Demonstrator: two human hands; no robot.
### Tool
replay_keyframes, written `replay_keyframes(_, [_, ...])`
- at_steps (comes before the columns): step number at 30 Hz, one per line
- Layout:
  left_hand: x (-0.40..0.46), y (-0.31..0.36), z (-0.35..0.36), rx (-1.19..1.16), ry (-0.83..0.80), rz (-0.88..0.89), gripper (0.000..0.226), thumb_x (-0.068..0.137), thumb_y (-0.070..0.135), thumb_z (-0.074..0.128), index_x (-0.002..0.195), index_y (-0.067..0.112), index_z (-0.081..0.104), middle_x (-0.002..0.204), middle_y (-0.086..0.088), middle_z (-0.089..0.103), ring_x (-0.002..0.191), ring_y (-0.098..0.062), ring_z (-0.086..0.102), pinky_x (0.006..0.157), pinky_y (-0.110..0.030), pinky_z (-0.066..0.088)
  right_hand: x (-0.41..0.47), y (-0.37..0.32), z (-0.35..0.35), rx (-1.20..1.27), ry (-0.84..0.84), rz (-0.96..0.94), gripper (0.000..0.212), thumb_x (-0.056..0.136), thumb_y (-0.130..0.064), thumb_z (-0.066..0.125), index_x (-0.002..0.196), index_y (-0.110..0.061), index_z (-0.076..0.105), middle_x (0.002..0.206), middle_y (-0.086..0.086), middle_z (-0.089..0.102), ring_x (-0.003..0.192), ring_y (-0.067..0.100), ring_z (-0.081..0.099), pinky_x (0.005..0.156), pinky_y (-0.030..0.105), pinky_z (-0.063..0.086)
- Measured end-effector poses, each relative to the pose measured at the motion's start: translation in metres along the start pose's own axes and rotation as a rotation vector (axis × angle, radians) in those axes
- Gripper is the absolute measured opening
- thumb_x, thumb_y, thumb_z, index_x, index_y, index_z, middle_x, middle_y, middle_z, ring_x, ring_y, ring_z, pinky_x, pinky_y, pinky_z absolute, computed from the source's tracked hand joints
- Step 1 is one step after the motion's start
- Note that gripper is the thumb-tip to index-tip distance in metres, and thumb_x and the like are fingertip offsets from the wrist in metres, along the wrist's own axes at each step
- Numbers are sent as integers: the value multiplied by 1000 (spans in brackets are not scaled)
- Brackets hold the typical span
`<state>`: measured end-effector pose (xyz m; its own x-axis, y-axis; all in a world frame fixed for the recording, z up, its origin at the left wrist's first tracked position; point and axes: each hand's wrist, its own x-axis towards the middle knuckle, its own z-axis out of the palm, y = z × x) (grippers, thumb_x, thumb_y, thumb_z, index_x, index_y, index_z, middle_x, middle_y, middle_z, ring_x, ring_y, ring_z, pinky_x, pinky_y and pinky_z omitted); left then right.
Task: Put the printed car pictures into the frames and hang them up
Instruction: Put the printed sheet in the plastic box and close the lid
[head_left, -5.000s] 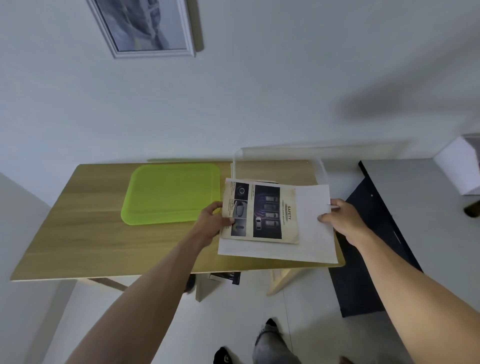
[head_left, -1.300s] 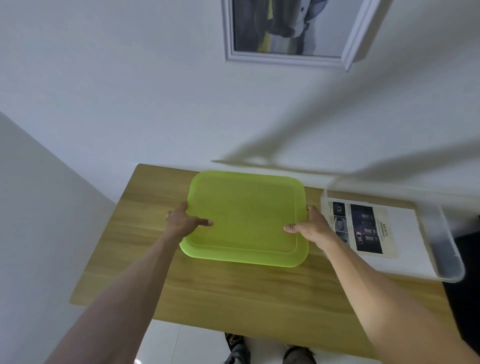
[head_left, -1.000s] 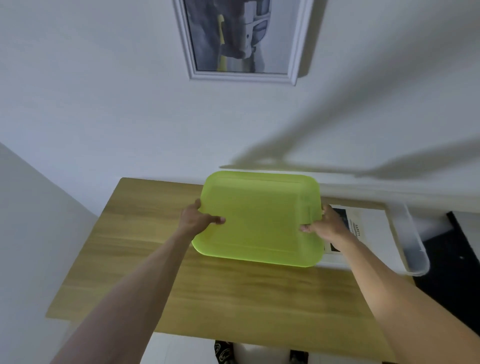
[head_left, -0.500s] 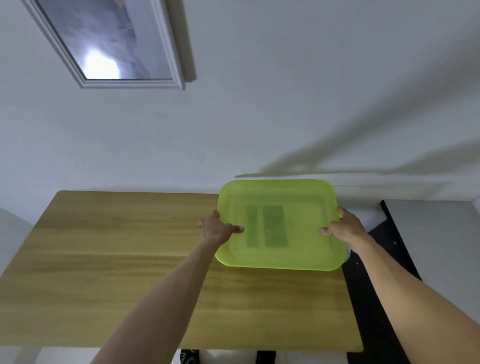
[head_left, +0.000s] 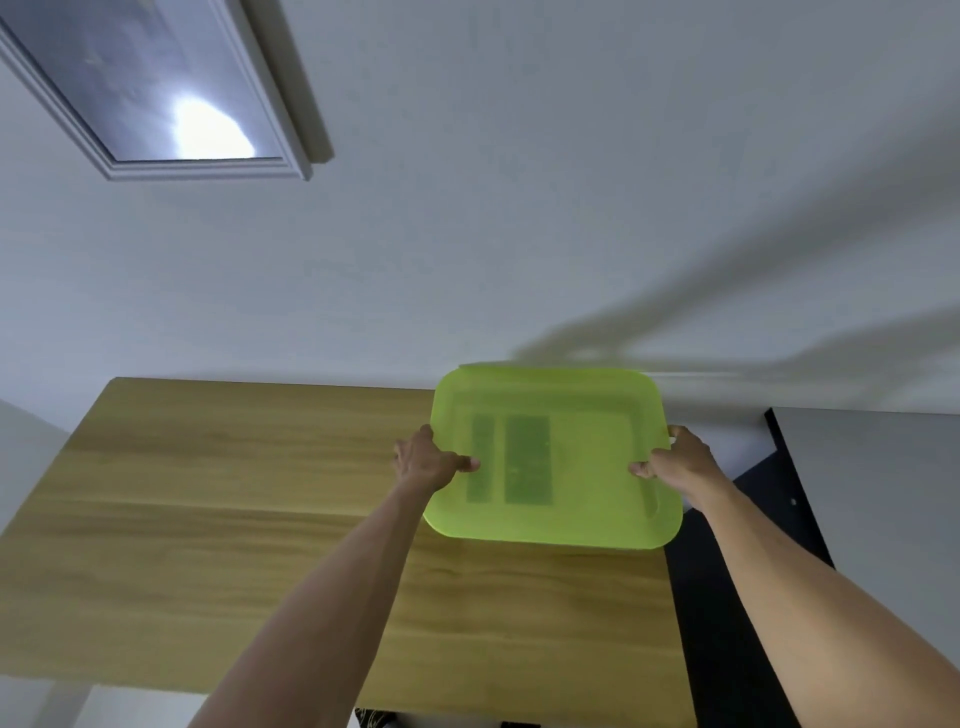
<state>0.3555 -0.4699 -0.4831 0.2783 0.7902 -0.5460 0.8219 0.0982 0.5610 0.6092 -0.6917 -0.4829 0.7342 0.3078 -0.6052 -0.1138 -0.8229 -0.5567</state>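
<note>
A translucent green lid (head_left: 582, 457) lies over the clear box at the right end of the wooden table (head_left: 234, 519). The printed car sheet (head_left: 511, 460) shows through the lid as dark rectangles. My left hand (head_left: 428, 460) grips the lid's left edge, thumb on top. At the right edge my right hand (head_left: 675, 460) grips it the same way. A white frame with a picture (head_left: 171, 98) hangs on the wall at the upper left, with glare on its glass.
A white wall rises behind the table. A dark desk with a grey top (head_left: 872, 493) stands to the right, with a narrow gap between it and the table. The table's left and front parts are bare wood.
Both hands lifted the green lid from the table's left part and carried it right over the clear box with the printed sheet. Since half a second ago it has barely moved.
</note>
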Motion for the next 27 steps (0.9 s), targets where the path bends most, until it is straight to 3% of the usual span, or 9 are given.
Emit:
replay_keyframes(4, [8,-3,7,43,1,-9,92,50,50,90,129,18,54,131,-11,54,126,-35,44,101,-48,44,0,1,-2,-30,-11,-12,87,75,-10,86,147,-8,35,132,15,60,119,35,59,100,43,49])
replay_keyframes(8, [10,-9,8,47,-2,-19,90,47,50,90,123,16,57,126,-10,58,122,-34,48,98,-48,46,-5,0,-1,-74,-4,-15,76,78,-12,84,141,-6,43,130,15,61,119,35,59,98,43,50])
replay_keyframes(15, [11,-20,10,58,5,-40,85,50,50,90,122,18,58,125,-10,60,123,-34,47,94,-47,48,-8,5,2,-92,5,-31,74,77,-14,85,139,-9,45,129,14,61,119,35,59,99,45,50])
replay_keyframes(22, [14,-14,10,173,1,-44,81,55,52,89,120,15,59,125,-14,59,120,-35,51,93,-45,49,-8,2,-2,-246,-32,-114,69,77,-22,86,135,-6,50,129,13,62,121,32,58,85,29,43])
replay_keyframes(27, [12,-6,10,277,-1,-27,78,62,50,87,121,9,57,128,-18,56,118,-35,52,93,-44,50,-4,5,-3,-410,-58,-164,67,76,-38,86,129,-11,55,126,14,62,116,33,58,97,39,50])
